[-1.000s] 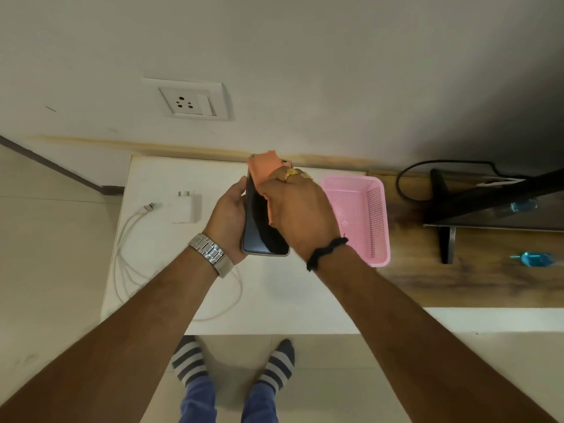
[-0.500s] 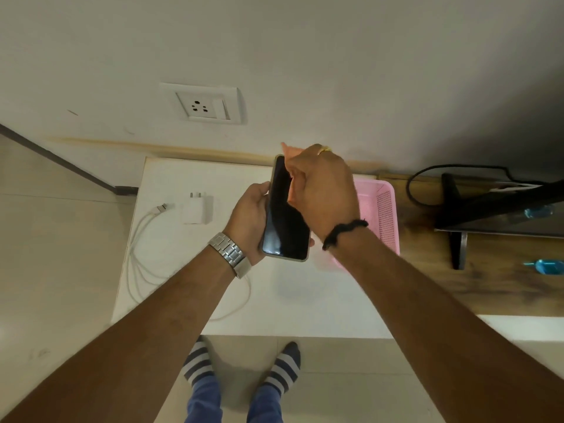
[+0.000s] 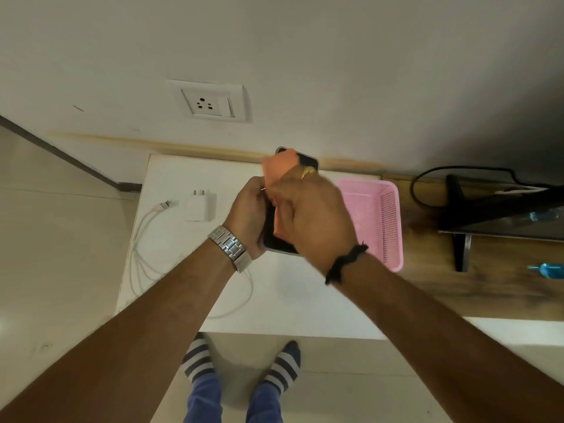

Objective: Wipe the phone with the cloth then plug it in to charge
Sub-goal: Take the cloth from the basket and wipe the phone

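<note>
white table [image 3: 171, 270] below; left hand [image 3: 247, 215] grips phone [image 3: 306, 161], long axis 12–6; right hand [image 3: 308, 215] clutches cloth [image 3: 279, 167]; charger [image 3: 200, 206] at 9.

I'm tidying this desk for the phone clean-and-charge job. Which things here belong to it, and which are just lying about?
Belongs to the job:
phone, held in the left hand
orange cloth, in the right hand
white charger plug
white cable
wall socket

Just lying about:
pink basket
black monitor stand
blue item on the wooden top

One phone [image 3: 276, 244], one cloth [image 3: 277, 169], one charger [image 3: 200, 206], one cable [image 3: 143, 239], one basket [image 3: 392, 221], two hands [image 3: 248, 215].
</note>
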Tool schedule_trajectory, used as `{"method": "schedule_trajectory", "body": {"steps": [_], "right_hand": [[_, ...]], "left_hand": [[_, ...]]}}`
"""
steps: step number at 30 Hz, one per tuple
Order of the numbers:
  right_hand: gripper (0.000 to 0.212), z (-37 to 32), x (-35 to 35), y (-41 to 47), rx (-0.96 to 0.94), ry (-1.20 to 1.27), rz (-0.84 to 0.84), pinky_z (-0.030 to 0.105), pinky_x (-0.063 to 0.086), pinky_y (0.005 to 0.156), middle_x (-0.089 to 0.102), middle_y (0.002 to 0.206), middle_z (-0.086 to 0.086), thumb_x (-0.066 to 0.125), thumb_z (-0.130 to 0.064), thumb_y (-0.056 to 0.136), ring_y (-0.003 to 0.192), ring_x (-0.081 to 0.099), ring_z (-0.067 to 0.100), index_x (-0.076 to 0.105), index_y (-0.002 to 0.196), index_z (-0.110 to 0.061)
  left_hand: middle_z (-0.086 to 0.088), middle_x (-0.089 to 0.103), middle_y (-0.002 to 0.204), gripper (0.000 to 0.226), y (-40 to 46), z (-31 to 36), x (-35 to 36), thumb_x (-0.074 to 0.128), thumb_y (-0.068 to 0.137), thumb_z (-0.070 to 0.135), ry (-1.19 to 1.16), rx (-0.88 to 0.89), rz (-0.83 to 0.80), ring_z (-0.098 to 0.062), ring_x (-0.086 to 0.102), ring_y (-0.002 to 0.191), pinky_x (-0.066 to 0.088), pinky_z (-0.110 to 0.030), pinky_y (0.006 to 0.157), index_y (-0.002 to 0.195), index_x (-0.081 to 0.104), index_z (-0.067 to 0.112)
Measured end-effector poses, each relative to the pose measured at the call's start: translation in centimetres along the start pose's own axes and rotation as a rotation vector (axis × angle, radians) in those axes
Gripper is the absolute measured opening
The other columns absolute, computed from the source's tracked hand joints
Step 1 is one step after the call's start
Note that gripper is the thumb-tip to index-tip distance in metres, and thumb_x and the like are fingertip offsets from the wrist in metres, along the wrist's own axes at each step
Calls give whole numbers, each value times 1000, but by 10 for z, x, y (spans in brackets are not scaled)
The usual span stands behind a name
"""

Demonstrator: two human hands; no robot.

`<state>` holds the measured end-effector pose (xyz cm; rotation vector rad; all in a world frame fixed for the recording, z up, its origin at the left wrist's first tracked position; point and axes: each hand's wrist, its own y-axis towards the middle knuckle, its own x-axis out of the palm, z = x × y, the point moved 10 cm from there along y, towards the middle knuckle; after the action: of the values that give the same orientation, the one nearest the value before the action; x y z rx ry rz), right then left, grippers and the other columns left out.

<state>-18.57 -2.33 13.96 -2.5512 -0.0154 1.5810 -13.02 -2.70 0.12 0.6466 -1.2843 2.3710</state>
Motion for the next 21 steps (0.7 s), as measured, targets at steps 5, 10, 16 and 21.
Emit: {"method": "schedule_trajectory", "body": {"steps": [5, 10, 16, 21], "right_hand": [[23, 15, -15, 16, -17, -69, 13, 39, 52, 89, 69, 106, 9, 56, -10, 93, 98, 63, 26, 76, 105, -11], [25, 14, -16, 22, 23, -111, 94, 39, 54, 80, 66, 97, 11, 49, -14, 98, 88, 62, 27, 74, 98, -10], [21, 12, -18, 27, -18, -80, 73, 40, 54, 85, 69, 101, 9, 56, -7, 91, 93, 65, 26, 75, 99, -9], [25, 9, -13, 29, 12, -120, 121, 37, 53, 83, 66, 101, 6, 51, -17, 98, 91, 63, 25, 74, 107, -16]], "left_hand": [[-12, 76, 100, 53, -3, -18, 2, 37, 100, 50, 16, -53, -89, -31, 75, 84, 59, -48, 83, 95, 80, 20], [-13, 76, 100, 47, 0, -15, -3, 43, 99, 49, -15, -32, -42, -32, 75, 85, 61, -47, 79, 94, 78, 18], [-13, 80, 97, 54, -2, -20, -2, 41, 98, 51, -23, -63, -102, -32, 78, 82, 64, -51, 75, 88, 84, 20], [-9, 79, 94, 50, -1, -9, -7, 42, 99, 49, -43, -17, -55, -31, 76, 85, 63, -46, 75, 87, 82, 21]]}}
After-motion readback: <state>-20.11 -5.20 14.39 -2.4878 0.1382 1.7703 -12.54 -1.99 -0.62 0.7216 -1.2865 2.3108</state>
